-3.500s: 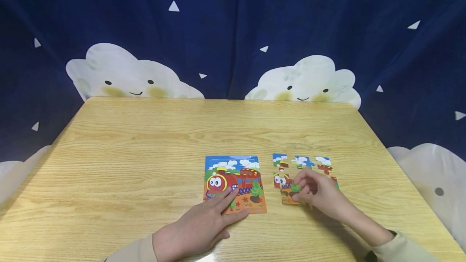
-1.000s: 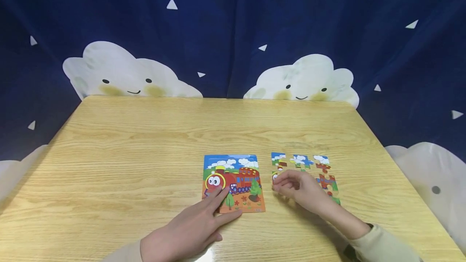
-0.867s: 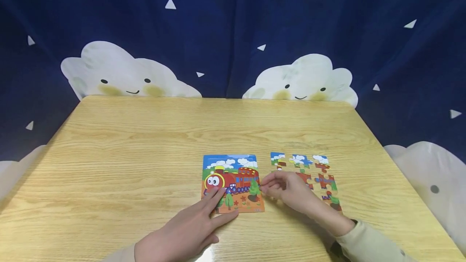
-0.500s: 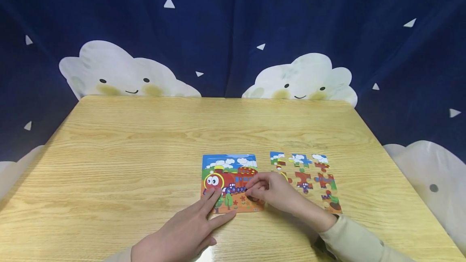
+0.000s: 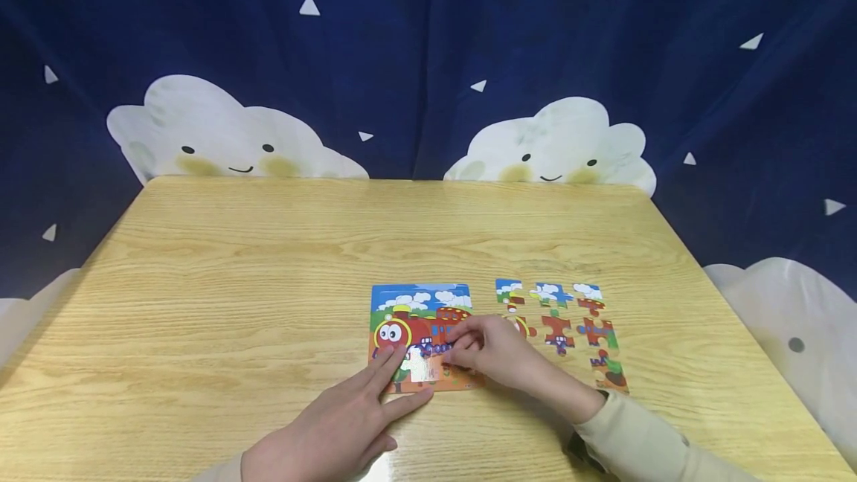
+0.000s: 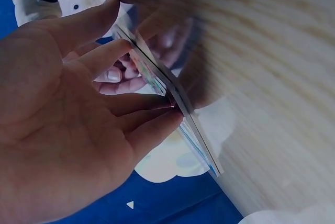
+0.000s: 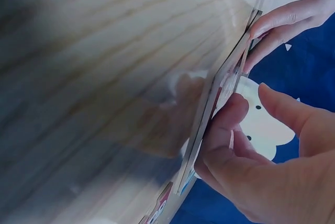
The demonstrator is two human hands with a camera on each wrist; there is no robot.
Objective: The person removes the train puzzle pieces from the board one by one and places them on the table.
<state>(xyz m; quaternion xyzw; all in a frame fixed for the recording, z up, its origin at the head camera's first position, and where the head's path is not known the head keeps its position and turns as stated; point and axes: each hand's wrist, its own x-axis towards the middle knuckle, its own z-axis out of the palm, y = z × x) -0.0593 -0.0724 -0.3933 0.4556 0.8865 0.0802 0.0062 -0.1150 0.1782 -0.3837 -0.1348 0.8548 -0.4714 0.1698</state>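
Observation:
A jigsaw board (image 5: 428, 324) with a red cartoon train printed on it lies on the table. My left hand (image 5: 335, 421) rests its straight fingers on the board's lower left part. In the left wrist view those fingertips touch the board near its edge. Over the board's lower middle, a jigsaw piece (image 5: 423, 365) shines white with glare. My right hand (image 5: 498, 352) holds this piece by its right side, with thumb and finger curled in. The right wrist view has its fingers (image 7: 233, 111) low against the board, the piece itself not clearly seen there.
To the board's right lie several loose jigsaw pieces in rows, among them a train-wheel piece (image 5: 558, 333), a cloud piece (image 5: 551, 294) and a brown-and-green piece (image 5: 614, 376). The wooden table (image 5: 268, 266) meets a dark blue cloth with clouds at its back.
My right hand has carried a piece leftward from the loose pieces onto the board's lower middle. The piece now catches the light. My left hand stays resting on the board.

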